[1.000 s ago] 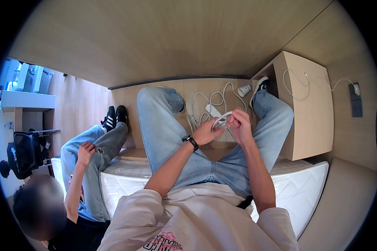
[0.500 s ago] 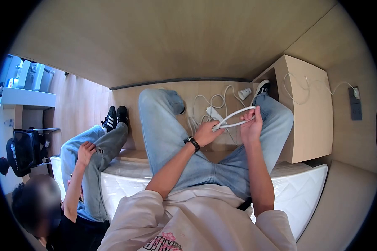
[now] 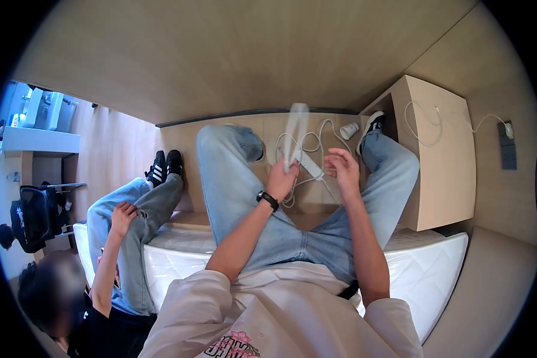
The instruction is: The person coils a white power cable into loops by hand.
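Out from left grip (image 3: pixel 282 181), white cable loop (image 3: pixel 290 136), blurred

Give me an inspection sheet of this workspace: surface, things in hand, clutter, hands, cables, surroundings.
Surface: wooden floor, partly covered between the person's legs.
Things in hand: looped white cable, blurred; a power strip lies nearby on the floor.
Clutter: small white container near a shoe.
Hands: left hand grips the looped white cable; right hand is off it, fingers slightly curled.
Cables: thin cord tangled around the power strip; another runs from the cabinet to the wall socket.
Surroundings: mattress, chair, seated person.
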Available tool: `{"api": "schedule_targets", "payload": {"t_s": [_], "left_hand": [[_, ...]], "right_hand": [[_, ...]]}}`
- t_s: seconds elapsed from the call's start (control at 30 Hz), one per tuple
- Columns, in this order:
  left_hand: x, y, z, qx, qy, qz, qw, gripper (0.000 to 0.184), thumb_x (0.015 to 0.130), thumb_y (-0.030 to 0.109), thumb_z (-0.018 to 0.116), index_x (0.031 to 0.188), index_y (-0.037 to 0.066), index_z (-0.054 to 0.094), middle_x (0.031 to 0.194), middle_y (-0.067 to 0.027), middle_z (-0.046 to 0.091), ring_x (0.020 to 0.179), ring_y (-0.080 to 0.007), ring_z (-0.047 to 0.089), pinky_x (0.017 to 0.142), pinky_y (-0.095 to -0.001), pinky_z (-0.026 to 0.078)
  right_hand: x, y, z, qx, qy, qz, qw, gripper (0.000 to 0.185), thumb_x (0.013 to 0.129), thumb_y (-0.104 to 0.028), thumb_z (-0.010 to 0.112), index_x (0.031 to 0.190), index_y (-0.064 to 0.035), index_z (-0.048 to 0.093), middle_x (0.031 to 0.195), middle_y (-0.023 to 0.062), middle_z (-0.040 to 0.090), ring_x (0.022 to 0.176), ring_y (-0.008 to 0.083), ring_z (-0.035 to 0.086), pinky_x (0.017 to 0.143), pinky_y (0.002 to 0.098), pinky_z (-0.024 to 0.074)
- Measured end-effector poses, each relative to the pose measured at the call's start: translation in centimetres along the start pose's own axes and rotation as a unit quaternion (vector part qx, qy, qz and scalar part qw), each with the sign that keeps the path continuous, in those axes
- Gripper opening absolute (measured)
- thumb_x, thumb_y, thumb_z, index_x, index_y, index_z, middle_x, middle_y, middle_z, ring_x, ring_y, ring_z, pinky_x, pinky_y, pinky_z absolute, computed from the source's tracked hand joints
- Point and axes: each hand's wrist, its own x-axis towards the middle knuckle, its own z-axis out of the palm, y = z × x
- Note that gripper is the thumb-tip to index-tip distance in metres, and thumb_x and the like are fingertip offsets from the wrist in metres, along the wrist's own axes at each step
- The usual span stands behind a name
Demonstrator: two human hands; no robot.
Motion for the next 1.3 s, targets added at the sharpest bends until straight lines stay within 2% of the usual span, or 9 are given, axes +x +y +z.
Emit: {"api": "schedule_targets", "payload": {"t_s": [0.07,0.13,0.3,0.43,0.57,0.73,0.97,1.17,1.3], "left_hand": [[-0.7,0.2,0.7,0.247,-0.038,0.259,0.933,0.009,0.086,0.016,0.057,0.090,0.008,0.057,0.069,-0.0017,0.056,0.062,-0.0092,0.052,0.055,-0.0235,0.041],[-0.8,-0.1,1.1,0.234,-0.064,0.269,0.932,0.012,0.086,0.017,0.058,0.089,0.006,0.059,0.070,-0.0016,0.057,0.061,-0.0087,0.051,0.055,-0.0225,0.041],[0.9,-0.6,-0.5,-0.067,-0.052,-0.105,0.991,0.016,0.085,0.019,0.061,0.090,0.004,0.058,0.071,-0.0004,0.056,0.061,-0.0087,0.052,0.056,-0.0215,0.041],[0.6,-0.6,-0.4,-0.022,-0.067,-0.104,0.992,0.018,0.084,0.020,0.062,0.092,0.004,0.058,0.073,-0.0007,0.057,0.060,-0.0095,0.053,0.054,-0.0231,0.042],[-0.3,-1.3,0.6,0.219,-0.078,0.129,0.964,0.029,0.080,0.023,0.066,0.098,0.001,0.059,0.077,-0.0037,0.061,0.064,-0.0111,0.056,0.057,-0.0258,0.045],[-0.5,-1.5,1.0,0.221,-0.130,0.223,0.940,0.033,0.077,0.017,0.070,0.103,0.001,0.058,0.081,-0.0062,0.064,0.074,-0.0088,0.058,0.064,-0.0246,0.046],[-1.9,1.2,0.8,0.072,-0.188,0.116,0.973,0.035,0.080,0.006,0.068,0.111,0.006,0.052,0.082,-0.0040,0.065,0.078,-0.0079,0.058,0.069,-0.0233,0.046],[-2.4,1.4,0.9,0.162,-0.199,0.208,0.944,0.037,0.078,0.013,0.073,0.108,0.006,0.052,0.082,-0.0023,0.065,0.080,-0.0074,0.059,0.070,-0.0235,0.047],[-2.1,2.6,0.8,0.203,-0.124,0.264,0.935,0.039,0.077,0.016,0.074,0.110,0.005,0.055,0.085,-0.0015,0.066,0.086,-0.0075,0.059,0.076,-0.0222,0.046]], "right_hand": [[0.0,-0.1,0.1,0.007,0.006,-0.002,1.000,0.018,0.089,-0.010,0.053,0.106,-0.0088,0.059,0.092,0.0025,0.065,0.079,0.0091,0.058,0.064,0.0211,0.0455],[-0.2,-0.1,0.0,0.010,0.033,0.007,0.999,0.017,0.088,-0.010,0.054,0.104,-0.0090,0.060,0.090,0.0023,0.064,0.077,0.0089,0.058,0.064,0.0212,0.0448],[0.0,0.3,-0.4,-0.008,-0.002,0.004,1.000,0.018,0.090,-0.011,0.053,0.107,-0.0096,0.060,0.091,0.0009,0.063,0.077,0.0077,0.056,0.065,0.0205,0.0446],[0.0,0.4,0.0,-0.037,-0.015,-0.014,0.999,0.024,0.082,-0.005,0.057,0.105,-0.0087,0.060,0.090,0.0036,0.064,0.075,0.0104,0.058,0.063,0.0241,0.0456],[-0.6,0.6,0.6,-0.188,0.001,-0.143,0.972,0.036,0.074,-0.001,0.060,0.109,-0.0095,0.060,0.101,0.0069,0.062,0.081,0.0160,0.060,0.066,0.0270,0.0480],[-1.5,0.2,1.1,-0.439,-0.050,-0.325,0.836,0.047,0.066,0.001,0.063,0.111,-0.0134,0.062,0.117,0.0085,0.055,0.098,0.0297,0.056,0.078,0.0381,0.0496],[-1.7,0.4,0.7,-0.504,-0.069,-0.199,0.838,0.037,0.066,-0.008,0.069,0.103,-0.0129,0.065,0.107,0.0093,0.061,0.095,0.0331,0.058,0.080,0.0409,0.0490],[-1.5,0.7,0.3,-0.544,-0.049,-0.154,0.823,0.022,0.068,-0.010,0.068,0.090,-0.0093,0.066,0.091,0.0118,0.065,0.086,0.0347,0.061,0.076,0.0420,0.0495],[0.0,1.6,-0.3,-0.398,0.012,-0.076,0.914,0.017,0.073,-0.008,0.060,0.089,-0.0084,0.066,0.085,0.0147,0.065,0.077,0.0357,0.060,0.070,0.0376,0.0476]]}}
